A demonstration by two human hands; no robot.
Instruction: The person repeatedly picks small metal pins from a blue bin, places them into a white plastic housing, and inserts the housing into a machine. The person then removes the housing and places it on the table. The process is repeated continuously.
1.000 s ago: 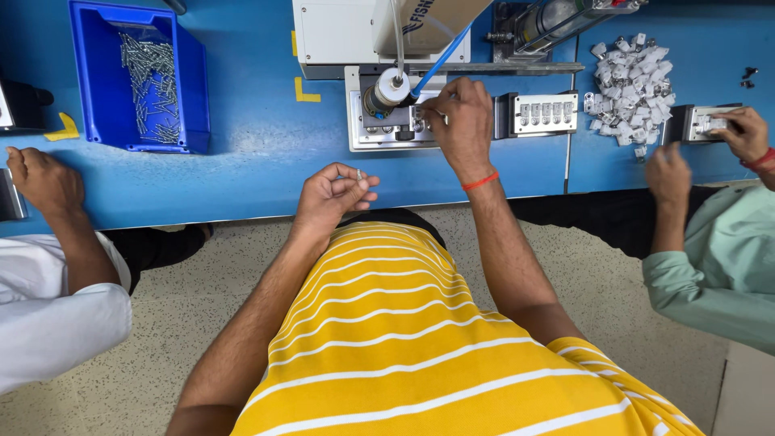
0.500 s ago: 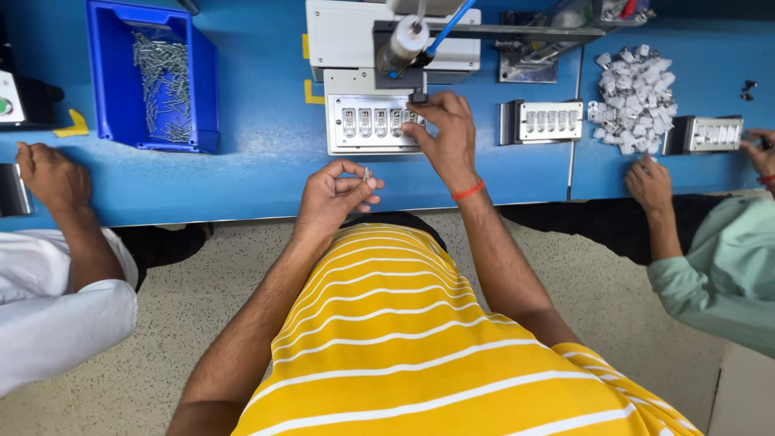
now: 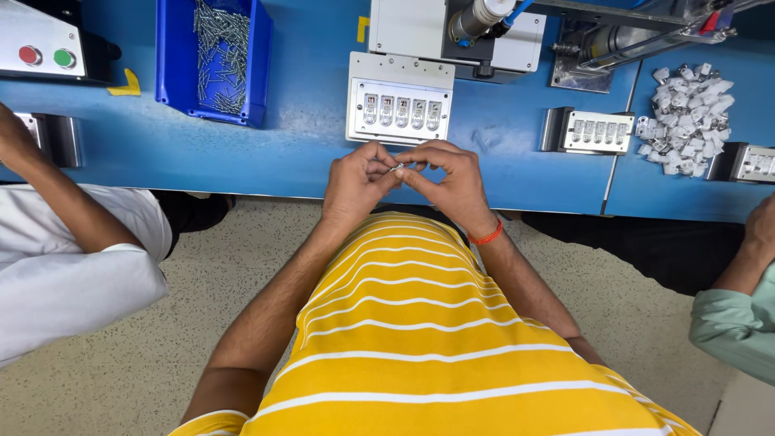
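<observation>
Looking down, I see my left hand (image 3: 355,182) and right hand (image 3: 449,182) meeting just over the near edge of the blue table (image 3: 282,153), both pinching one small metal screw (image 3: 396,169) between their fingertips. Just beyond them lies a white fixture plate (image 3: 400,101) with a row of five small slots, set below a grey machine (image 3: 452,32). To the left stands a blue bin (image 3: 216,56) full of screws. Far right, I make out a second slotted fixture (image 3: 593,132) beside a heap of white plastic parts (image 3: 686,117).
</observation>
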